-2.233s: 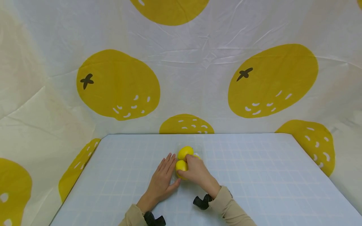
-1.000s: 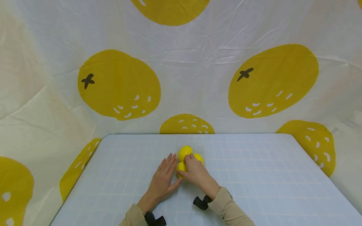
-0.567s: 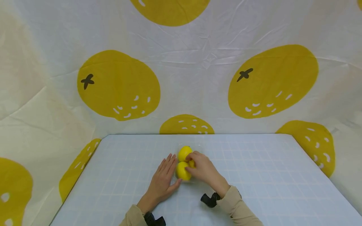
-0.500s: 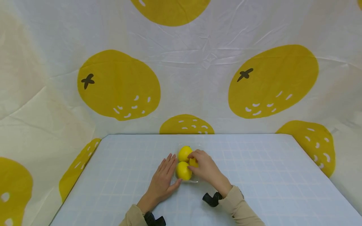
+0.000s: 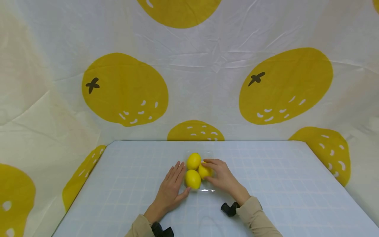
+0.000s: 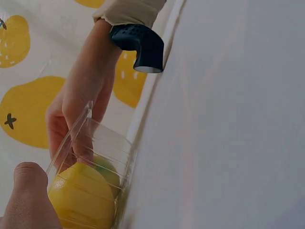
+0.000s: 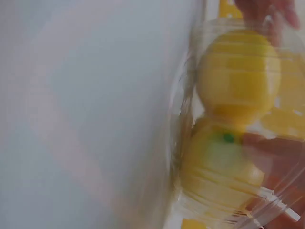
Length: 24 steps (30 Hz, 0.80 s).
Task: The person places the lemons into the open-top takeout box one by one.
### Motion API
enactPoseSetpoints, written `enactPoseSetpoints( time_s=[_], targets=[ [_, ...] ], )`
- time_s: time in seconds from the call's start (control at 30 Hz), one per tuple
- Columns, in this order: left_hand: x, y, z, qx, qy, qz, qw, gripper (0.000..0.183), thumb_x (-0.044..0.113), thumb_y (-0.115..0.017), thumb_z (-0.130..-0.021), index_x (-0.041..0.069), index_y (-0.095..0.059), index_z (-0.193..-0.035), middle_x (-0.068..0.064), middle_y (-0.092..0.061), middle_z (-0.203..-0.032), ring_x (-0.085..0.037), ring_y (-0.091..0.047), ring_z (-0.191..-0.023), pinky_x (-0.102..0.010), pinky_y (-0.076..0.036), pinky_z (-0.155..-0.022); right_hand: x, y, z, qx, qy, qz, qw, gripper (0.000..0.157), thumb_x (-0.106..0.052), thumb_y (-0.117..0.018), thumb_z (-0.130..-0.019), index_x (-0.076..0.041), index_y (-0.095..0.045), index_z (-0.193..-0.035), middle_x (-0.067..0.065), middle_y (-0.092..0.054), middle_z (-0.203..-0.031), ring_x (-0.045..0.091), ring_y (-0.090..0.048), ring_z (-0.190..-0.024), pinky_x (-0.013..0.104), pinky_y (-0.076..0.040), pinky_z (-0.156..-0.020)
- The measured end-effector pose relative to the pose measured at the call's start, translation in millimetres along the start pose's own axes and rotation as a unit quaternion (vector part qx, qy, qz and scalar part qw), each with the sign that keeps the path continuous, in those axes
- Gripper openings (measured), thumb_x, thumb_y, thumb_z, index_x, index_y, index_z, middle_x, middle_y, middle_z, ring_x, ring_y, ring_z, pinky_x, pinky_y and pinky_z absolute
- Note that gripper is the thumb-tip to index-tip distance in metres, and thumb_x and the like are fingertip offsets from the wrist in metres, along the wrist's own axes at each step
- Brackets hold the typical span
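Observation:
Three yellow lemons lie in a clear plastic box in the head view: a far one [image 5: 193, 161], a near one [image 5: 192, 180] and a right one [image 5: 203, 171]. The box shows by its shiny near rim [image 5: 207, 190]. My right hand [image 5: 223, 177] has its thumb and fingers around the right lemon. In the right wrist view, the thumb touches a lemon [image 7: 217, 167] with a green spot. My left hand [image 5: 170, 191] lies with straight fingers along the box's left side. Its thumb [image 6: 31, 195] stands by the box wall in the left wrist view.
A pale blue checked cloth [image 5: 133, 177] covers the table. Behind it hangs a white curtain [image 5: 204, 82] printed with big yellow fruits. Each wrist bears a black camera mount [image 5: 229, 209], and the sleeves [image 5: 257, 215] are beige.
My right hand has left the near lemon and moved right to hold the right lemon, which has shifted slightly right in the last half second. My left hand has stayed in place.

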<state>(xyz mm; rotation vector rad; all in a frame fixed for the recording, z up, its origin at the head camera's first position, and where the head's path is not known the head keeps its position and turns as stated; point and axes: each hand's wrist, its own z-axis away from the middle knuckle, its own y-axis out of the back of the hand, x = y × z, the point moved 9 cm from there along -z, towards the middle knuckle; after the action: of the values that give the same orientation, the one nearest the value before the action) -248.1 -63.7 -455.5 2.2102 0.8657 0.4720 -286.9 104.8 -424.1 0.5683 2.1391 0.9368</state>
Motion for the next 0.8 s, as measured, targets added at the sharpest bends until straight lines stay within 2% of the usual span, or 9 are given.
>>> enactPoseSetpoints(
  time_s=[0.23,0.57,0.8],
  targets=[
    [0.2,0.8,0.0,0.0,0.001,0.003,1.0,0.075,0.055,-0.031,-0.103,-0.007,-0.046,-0.143,-0.02,-0.044,-0.15,-0.037,-0.04,-0.139,-0.053,-0.035,-0.111,7.1,-8.7,1.4,0.0,-0.001,-0.033,0.999,0.047,-0.007,-0.082,-0.076,-0.004,-0.07,-0.122,0.013,-0.061,-0.132,0.034,-0.053,-0.123,0.061,-0.039,-0.102],
    [0.5,0.4,-0.6,-0.002,0.002,0.007,1.0,0.075,0.054,-0.033,-0.103,-0.008,-0.046,-0.143,-0.021,-0.044,-0.15,-0.038,-0.039,-0.14,-0.054,-0.035,-0.11,8.7,-11.4,4.1,0.039,0.03,-0.073,0.996,0.046,-0.001,-0.082,-0.072,-0.003,-0.073,-0.117,0.016,-0.061,-0.131,0.034,-0.052,-0.122,0.064,-0.041,-0.094],
    [2.0,3.0,-1.2,0.002,0.002,0.006,1.0,0.075,0.054,-0.033,-0.103,-0.008,-0.047,-0.142,-0.022,-0.045,-0.149,-0.038,-0.041,-0.138,-0.054,-0.036,-0.109,8.9,-15.0,5.1,0.025,0.032,-0.098,0.994,0.041,0.0,-0.077,-0.076,-0.01,-0.075,-0.116,0.017,-0.058,-0.134,0.035,-0.048,-0.124,0.065,-0.038,-0.096]
  ],
)
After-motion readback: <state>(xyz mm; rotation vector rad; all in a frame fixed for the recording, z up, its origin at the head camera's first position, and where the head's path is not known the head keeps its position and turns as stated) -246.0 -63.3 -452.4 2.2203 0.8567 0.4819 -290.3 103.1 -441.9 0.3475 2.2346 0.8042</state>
